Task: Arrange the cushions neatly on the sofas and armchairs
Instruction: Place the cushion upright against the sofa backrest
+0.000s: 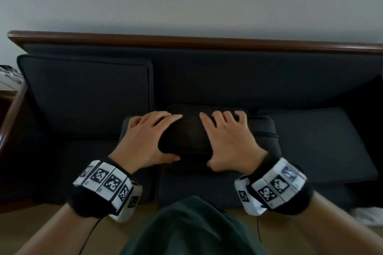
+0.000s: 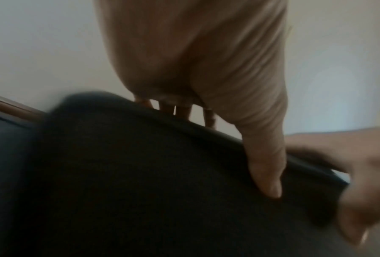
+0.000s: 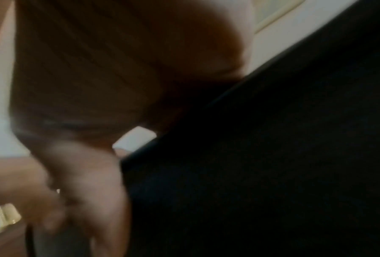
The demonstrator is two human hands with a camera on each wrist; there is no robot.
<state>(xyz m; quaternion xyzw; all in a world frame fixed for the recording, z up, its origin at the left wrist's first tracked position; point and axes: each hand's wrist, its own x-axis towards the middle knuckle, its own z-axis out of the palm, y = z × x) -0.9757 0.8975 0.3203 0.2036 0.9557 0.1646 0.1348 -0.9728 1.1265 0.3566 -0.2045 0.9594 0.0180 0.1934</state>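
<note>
Head view: a dark cushion [image 1: 190, 130] is gripped along its top edge by both hands above the middle of the sofa [image 1: 207, 80], its long axis running left to right, parallel to the wooden top rail [image 1: 186, 39]. The left hand [image 1: 145, 138] is placed at the left end and the right hand [image 1: 230, 141] at the right end, so neither is nearer; fingers of each are draped over the far side and the thumbs are pressed into the near side, a clasp confirmed for the left thumb [image 2: 266, 165] in the left wrist view. The right wrist view is too blurred for finger detail. The cushion appears to be held edge-up, its broad faces turned toward the backrest and the person. Directly beyond the fingers lies the bare middle stretch of backrest, between an upright back cushion [image 1: 85, 95] on the left and a flat-lying cushion [image 1: 315, 143] on the right. A push straight away from the body, axis kept level, is judged to be what the placement calls for.
</note>
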